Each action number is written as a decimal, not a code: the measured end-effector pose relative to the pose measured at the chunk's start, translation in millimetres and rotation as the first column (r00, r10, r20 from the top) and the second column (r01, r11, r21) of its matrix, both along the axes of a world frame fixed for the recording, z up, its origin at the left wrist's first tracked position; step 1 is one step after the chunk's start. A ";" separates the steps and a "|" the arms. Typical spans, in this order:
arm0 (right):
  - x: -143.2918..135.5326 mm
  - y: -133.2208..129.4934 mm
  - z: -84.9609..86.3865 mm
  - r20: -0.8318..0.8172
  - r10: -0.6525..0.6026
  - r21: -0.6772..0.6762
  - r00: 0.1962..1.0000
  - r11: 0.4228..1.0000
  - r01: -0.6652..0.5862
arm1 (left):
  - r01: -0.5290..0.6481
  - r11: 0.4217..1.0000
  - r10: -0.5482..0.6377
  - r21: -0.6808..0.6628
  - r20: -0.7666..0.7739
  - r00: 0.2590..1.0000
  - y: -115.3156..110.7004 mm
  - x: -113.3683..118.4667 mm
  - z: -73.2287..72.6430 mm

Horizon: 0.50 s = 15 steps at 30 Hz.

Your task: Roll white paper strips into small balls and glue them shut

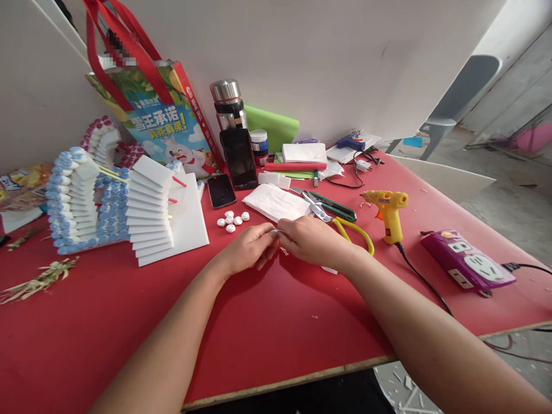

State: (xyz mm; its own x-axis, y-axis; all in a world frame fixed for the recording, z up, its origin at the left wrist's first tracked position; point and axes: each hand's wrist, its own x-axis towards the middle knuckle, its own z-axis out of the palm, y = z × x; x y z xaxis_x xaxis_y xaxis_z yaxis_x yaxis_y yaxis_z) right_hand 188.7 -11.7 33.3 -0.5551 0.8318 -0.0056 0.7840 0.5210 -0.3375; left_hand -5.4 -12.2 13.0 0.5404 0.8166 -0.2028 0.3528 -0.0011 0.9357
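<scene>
My left hand (245, 248) and my right hand (309, 238) meet above the red table, fingertips pinched together. A small twist of white tissue paper (276, 231) shows between them; most of it is hidden by the fingers. Just beyond my left hand lie several small white paper balls (230, 221). Behind both hands is a folded stack of white tissue paper (276, 201). Scissors with yellow handles (353, 233) rest beside my right hand, next to a green utility knife (334, 207). A white scrap (330, 269) lies partly under my right wrist.
To the left stand a fanned white board construction (150, 213) and a blue-and-white one (71, 201). A yellow glue gun (390, 213) and purple power strip (468, 261) are at right. Phones (221, 191), a steel flask (226, 95) and a shopping bag (168, 123) sit at the back.
</scene>
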 end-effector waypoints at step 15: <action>-2.0 0.7 -5.2 -0.217 -0.136 -0.186 0.967 0.978 0.095 | 0.171 0.848 0.049 0.502 -0.396 0.917 -2.3 2.0 0.0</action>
State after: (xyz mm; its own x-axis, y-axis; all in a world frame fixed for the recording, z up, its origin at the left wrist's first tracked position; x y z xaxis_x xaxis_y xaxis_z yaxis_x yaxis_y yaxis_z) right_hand 186.6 -10.9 28.1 -0.4586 0.8878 -0.0396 0.7276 0.3495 -0.5902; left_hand -3.4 -14.5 13.0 0.5623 0.8260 0.0398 0.6602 -0.4774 0.5798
